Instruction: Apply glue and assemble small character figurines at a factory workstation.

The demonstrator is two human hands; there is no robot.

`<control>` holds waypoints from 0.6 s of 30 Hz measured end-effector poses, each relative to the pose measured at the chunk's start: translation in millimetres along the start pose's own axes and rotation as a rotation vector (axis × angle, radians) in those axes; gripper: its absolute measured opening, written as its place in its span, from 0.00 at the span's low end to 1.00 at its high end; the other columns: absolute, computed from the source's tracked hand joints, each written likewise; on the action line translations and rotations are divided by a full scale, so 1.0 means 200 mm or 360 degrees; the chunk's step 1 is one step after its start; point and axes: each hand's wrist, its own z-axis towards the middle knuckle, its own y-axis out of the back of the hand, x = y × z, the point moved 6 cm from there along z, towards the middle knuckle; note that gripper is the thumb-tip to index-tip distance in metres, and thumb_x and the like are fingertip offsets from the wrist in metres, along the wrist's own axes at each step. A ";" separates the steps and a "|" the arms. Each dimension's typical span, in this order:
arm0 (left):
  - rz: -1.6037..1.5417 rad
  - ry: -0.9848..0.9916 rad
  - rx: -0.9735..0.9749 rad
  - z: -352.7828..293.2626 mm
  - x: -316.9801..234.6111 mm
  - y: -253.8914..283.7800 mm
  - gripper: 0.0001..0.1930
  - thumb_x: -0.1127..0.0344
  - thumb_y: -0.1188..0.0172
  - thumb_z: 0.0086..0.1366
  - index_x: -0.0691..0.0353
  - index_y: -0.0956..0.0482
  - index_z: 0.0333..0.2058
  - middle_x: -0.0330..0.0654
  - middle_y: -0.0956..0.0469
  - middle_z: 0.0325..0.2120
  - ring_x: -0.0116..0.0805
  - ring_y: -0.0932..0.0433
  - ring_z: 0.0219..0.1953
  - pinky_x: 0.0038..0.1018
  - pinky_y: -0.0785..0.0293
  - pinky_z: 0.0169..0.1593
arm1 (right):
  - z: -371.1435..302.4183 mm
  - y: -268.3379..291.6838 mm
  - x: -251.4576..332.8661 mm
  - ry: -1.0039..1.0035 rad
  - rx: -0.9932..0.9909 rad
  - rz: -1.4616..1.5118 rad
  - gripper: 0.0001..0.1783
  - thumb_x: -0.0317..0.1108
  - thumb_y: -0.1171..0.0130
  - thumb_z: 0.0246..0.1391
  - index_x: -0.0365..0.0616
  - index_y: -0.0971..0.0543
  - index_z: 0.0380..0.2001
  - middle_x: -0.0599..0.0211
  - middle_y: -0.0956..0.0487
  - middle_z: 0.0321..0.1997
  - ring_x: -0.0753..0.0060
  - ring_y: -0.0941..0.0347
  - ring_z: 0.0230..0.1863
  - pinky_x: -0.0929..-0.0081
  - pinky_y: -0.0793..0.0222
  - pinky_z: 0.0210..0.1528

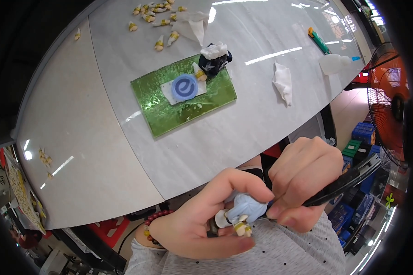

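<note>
Holding the small blue figurine [251, 206] steady matters first: it lies between the curled index finger and the thumb of the left hand [193, 221], which grip it. Just beside these fingers, the right hand [304, 182] grips a black tool [348, 181]; its tip cannot be seen clearly. Better to touch lightly, and keep the left fingertips out of its path.

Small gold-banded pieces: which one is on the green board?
The piece between the blue disc and the dark object; the other table pieces lie off the board.
</note>
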 end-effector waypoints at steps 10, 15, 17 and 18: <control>0.0141 -0.0127 -0.0019 0.01 -0.06 0.01 0.27 0.82 0.39 0.41 0.64 0.40 0.42 0.41 0.37 0.34 0.22 0.37 0.34 0.16 0.43 0.35 | -0.04 0.02 -0.04 -0.0231 -0.0350 -0.0015 0.08 0.21 0.41 0.33 0.37 0.29 0.10 0.65 0.30 0.09 0.74 0.35 0.09 0.79 0.45 0.11; 0.0290 -0.0184 -0.0051 0.03 -0.08 -0.02 0.27 0.83 0.41 0.43 0.65 0.41 0.43 0.39 0.37 0.34 0.19 0.37 0.33 0.15 0.43 0.35 | -0.10 0.01 -0.02 -0.0265 -0.0552 0.0105 0.08 0.20 0.42 0.31 0.35 0.31 0.09 0.61 0.28 0.11 0.75 0.33 0.10 0.83 0.40 0.12; 0.0350 -0.0206 -0.0036 0.04 -0.08 -0.01 0.27 0.82 0.42 0.44 0.65 0.41 0.44 0.37 0.36 0.33 0.18 0.38 0.32 0.14 0.43 0.35 | -0.11 0.01 -0.02 -0.0239 -0.0590 0.0060 0.07 0.20 0.42 0.31 0.34 0.30 0.10 0.60 0.28 0.11 0.74 0.33 0.11 0.83 0.38 0.13; 0.0346 -0.0207 -0.0038 0.03 -0.08 -0.01 0.27 0.82 0.42 0.44 0.65 0.41 0.44 0.37 0.36 0.33 0.18 0.38 0.32 0.14 0.43 0.35 | -0.11 0.01 -0.02 -0.0243 -0.0588 0.0061 0.07 0.20 0.42 0.31 0.34 0.30 0.10 0.60 0.28 0.11 0.74 0.33 0.11 0.83 0.38 0.13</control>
